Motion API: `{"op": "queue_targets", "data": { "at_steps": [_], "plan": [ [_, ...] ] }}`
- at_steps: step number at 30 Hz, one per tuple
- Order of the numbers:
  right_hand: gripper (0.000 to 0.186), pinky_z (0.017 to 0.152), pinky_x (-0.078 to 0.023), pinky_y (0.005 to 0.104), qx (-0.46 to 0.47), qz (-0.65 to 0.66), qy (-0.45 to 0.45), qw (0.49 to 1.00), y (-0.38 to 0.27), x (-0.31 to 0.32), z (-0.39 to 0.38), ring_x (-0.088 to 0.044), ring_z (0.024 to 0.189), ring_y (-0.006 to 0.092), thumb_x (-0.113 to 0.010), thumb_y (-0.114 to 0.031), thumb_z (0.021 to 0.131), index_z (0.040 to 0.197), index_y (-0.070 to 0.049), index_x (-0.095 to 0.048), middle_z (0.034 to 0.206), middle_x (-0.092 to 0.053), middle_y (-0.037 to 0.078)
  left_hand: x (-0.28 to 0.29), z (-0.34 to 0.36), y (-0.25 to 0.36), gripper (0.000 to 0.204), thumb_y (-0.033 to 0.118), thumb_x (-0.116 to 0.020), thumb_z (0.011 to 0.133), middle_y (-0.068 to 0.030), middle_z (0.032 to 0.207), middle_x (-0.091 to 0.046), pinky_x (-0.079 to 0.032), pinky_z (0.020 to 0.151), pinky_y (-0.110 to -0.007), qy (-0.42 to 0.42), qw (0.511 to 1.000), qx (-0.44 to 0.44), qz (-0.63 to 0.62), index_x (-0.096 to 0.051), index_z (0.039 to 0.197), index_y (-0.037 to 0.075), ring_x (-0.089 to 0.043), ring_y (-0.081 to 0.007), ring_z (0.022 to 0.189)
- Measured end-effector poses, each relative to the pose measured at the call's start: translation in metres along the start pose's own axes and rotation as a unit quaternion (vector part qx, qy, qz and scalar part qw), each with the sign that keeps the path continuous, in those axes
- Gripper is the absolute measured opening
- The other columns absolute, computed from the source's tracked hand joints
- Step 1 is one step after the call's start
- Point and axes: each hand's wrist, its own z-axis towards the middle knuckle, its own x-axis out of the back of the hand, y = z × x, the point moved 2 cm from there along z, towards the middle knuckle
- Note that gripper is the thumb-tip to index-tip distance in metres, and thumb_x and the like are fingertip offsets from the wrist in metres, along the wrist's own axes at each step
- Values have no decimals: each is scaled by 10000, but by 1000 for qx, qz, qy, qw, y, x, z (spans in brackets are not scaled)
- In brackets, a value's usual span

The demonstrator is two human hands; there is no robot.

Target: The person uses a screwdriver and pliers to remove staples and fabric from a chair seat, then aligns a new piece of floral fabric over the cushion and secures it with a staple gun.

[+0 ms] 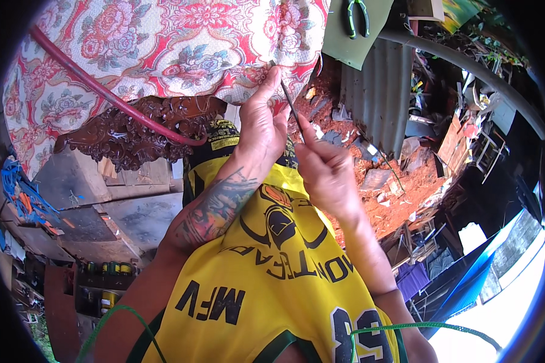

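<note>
Floral upholstery fabric (206, 36), red and cream, spreads over a piece of furniture with a dark carved wooden edge (133, 133). My left hand (263, 121) pinches the fabric near its lower right border, thumb pointing up. A small dark bit shows at the thumb tip, too small to name. Closed round a thin dark metal rod-like tool (291, 103), my right hand (328, 172) is slightly blurred. The tool slants up toward the fabric beside my left hand; its exact kind and its handle are hidden.
A red hose (109, 97) crosses the fabric at the left. Pliers with green and black handles (357, 21) lie on a green sheet (345, 45). Corrugated sheet (375, 100) and reddish rubble ground (399, 199) are at the right. A blue tangle of strips (21, 187) lies far left.
</note>
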Motion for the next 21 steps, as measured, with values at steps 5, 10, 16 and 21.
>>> {"op": "queue_targets", "data": {
  "at_steps": [5, 10, 16, 21],
  "plan": [
    [459, 448, -345, 228, -52, 57, -1, 997, -1, -2, 2, -391, 496, -2, -550, -109, 1024, 1476, -24, -558, 615, -538, -38, 2, 3, -1, 312, 237, -758, 962, 0, 1163, -704, -523, 1039, -372, -12, 1000, 0, 4, -665, 1233, 111, -656, -150, 1108],
    [510, 398, -323, 228, -66, 98, -35, 992, -2, 5, 2, -381, 446, 5, -556, -122, 1027, 1530, -58, -500, 620, -479, -78, 2, 0, -1, 292, 241, -750, 967, -3, 1148, -706, -540, 1019, -374, -11, 1000, -9, 25, -665, 1215, 111, -657, -147, 1096],
    [463, 408, -331, 226, -73, 137, -41, 987, -6, 6, 0, -392, 460, 1, -561, -119, 1023, 1481, -49, -562, 614, -492, -60, 2, -1, 2, 329, 245, -776, 945, -10, 1147, -700, -554, 1008, -377, -21, 999, -2, 33, -660, 1217, 102, -656, -151, 1080],
    [448, 482, -346, 223, 70, -54, 6, 996, 13, 2, 6, -388, 555, 6, -581, -110, 1037, 1483, -73, -567, 680, -553, -60, 4, 3, 5, 301, 214, -772, 947, -24, 1158, -708, -562, 1010, -387, -29, 999, 14, 23, -671, 1206, 99, -666, -163, 1094]
  ]
}}
